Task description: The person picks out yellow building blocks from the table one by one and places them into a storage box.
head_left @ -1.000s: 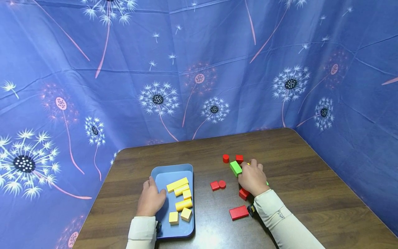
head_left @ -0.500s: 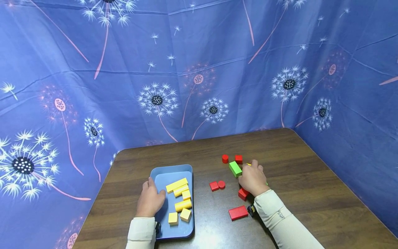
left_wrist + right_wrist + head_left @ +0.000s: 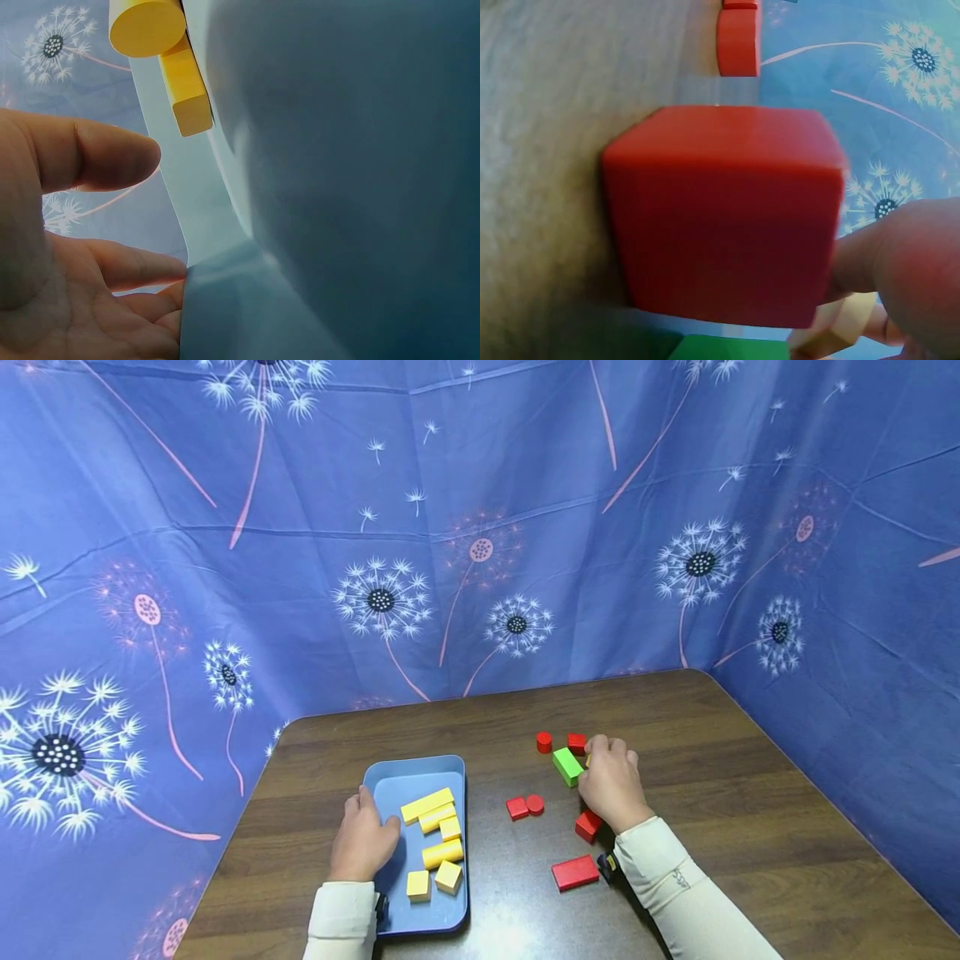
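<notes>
In the head view my left hand [image 3: 363, 839] holds the left side of a blue tray [image 3: 386, 922], its thumb over the inside. In the left wrist view its fingers [image 3: 142, 268] reach behind the tray's wall, the thumb apart from it. Yellow blocks [image 3: 427, 797] lie in the tray. My right hand [image 3: 613, 783] pinches a yellow block [image 3: 831, 330], mostly hidden behind the fingers in the head view. Left of that hand lies a green block [image 3: 567, 767]; a red cube [image 3: 588, 826] sits below its wrist.
Beyond the right hand are a red cylinder [image 3: 543, 742] and a red block [image 3: 576, 742]. Another red block [image 3: 517, 808] touches a red disc [image 3: 535, 804] mid-table. A red rectangular block [image 3: 575, 872] lies nearer. Blue dandelion cloth [image 3: 600, 568] hangs behind the wooden table [image 3: 360, 727].
My right hand has shifted slightly away from me with its fingertips raised, and the green edge beside its wrist is hidden from view. The left hand and tray stay put.
</notes>
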A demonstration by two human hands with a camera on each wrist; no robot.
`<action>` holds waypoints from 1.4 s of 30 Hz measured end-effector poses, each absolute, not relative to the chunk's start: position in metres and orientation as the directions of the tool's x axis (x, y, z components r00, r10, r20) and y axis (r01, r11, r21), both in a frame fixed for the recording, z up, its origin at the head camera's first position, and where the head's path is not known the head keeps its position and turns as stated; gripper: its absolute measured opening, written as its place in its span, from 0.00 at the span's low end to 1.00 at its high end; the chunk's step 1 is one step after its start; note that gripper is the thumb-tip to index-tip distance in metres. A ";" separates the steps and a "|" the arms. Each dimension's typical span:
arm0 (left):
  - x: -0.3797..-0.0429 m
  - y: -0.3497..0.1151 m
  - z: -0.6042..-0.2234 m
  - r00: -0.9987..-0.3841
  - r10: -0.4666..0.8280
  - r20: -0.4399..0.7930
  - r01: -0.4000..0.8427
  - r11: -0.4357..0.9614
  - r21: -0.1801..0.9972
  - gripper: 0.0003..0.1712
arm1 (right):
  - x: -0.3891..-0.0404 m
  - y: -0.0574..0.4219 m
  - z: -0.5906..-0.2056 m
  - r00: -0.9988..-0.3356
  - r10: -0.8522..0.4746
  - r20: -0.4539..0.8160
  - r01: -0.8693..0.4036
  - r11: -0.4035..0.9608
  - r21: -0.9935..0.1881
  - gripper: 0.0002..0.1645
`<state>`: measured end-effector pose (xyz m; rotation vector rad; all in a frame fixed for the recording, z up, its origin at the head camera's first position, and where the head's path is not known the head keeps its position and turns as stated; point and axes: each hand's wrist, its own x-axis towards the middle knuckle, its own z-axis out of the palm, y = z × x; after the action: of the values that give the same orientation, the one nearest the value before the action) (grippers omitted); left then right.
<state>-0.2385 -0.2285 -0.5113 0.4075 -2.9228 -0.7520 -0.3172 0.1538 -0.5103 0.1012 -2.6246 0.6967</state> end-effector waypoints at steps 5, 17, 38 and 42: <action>-0.238 -0.228 -0.512 -0.958 -0.288 0.017 -0.243 0.839 0.486 0.47 | -0.314 0.152 -0.504 -0.884 0.049 0.464 -0.204 0.854 -0.478 0.19; -0.240 -0.227 -0.513 -0.956 -0.294 0.017 -0.249 0.840 0.482 0.47 | -0.306 0.134 -0.485 -0.821 0.003 0.571 -0.333 0.810 -0.482 0.21; -0.239 -0.229 -0.512 -0.958 -0.285 0.034 -0.234 0.844 0.483 0.47 | -0.292 0.100 -0.473 -0.802 -0.119 0.585 -0.447 0.768 -0.458 0.20; -0.239 -0.229 -0.512 -0.958 -0.286 0.033 -0.234 0.839 0.491 0.48 | -0.290 0.094 -0.473 -0.784 -0.140 0.605 -0.479 0.755 -0.447 0.18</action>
<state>-0.2388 -0.2295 -0.5117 0.4128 -2.9118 -0.7562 -0.2902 0.0944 -0.4726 0.4647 -2.3989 0.8149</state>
